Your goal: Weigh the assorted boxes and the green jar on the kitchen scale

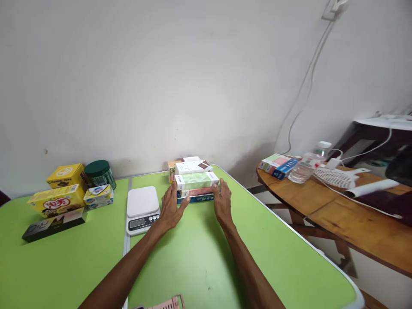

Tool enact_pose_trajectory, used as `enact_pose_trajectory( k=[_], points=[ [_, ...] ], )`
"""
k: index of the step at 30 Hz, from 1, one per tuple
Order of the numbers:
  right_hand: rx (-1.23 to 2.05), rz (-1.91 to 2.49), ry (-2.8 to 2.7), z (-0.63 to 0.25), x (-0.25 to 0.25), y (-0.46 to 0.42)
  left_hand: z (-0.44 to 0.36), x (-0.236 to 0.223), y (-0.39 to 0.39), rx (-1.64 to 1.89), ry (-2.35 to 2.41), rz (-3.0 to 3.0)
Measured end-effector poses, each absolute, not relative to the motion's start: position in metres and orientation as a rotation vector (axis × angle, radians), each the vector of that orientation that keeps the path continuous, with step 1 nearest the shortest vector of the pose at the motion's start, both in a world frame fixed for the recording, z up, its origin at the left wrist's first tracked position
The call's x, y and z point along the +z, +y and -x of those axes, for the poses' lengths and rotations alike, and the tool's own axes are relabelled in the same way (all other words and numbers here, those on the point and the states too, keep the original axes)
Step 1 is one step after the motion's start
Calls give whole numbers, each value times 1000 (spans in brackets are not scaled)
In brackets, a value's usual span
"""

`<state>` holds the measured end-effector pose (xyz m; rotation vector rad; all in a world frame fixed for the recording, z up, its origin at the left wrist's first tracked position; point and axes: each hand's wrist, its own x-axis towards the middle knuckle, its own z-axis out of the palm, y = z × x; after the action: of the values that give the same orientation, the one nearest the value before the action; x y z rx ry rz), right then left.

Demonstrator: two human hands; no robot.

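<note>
Three stacked boxes between hands, contents hidden

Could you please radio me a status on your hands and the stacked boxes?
Left hand at stack's left end, right hand at its right. Light green box on top, dark blue box at bottom. White scale close by left hand.

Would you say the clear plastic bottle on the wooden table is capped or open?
The bottle is capped; a white cap tops it.
</note>
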<state>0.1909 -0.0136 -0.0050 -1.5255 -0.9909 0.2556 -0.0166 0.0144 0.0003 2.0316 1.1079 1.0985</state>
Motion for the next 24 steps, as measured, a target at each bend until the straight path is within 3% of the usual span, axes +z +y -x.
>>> enact_pose_trajectory(
  k=[8, 11, 14, 17, 21, 24],
  points=[
    [-51, 1507, -1095, -153, 4, -66, 104, 10, -47, 1158, 1026, -2058],
    [-59, 1386, -1209, -116, 24, -71, 170, 4, -61, 1356, 1264, -2021],
    [111, 1279, -1375, -60, 40, -70, 254, -5, -60, 1628, 1715, -1819],
    [489, 1139, -1592, 15, 38, -63, 335, -16, -49, 1816, 2078, -1469],
    [1041, 1075, -1666, 127, 8, -39, 402, -30, -33, 1722, 2135, -1086],
    [1099, 1119, -1601, 200, -16, -16, 418, -36, -24, 1641, 2094, -1081]
  ],
)
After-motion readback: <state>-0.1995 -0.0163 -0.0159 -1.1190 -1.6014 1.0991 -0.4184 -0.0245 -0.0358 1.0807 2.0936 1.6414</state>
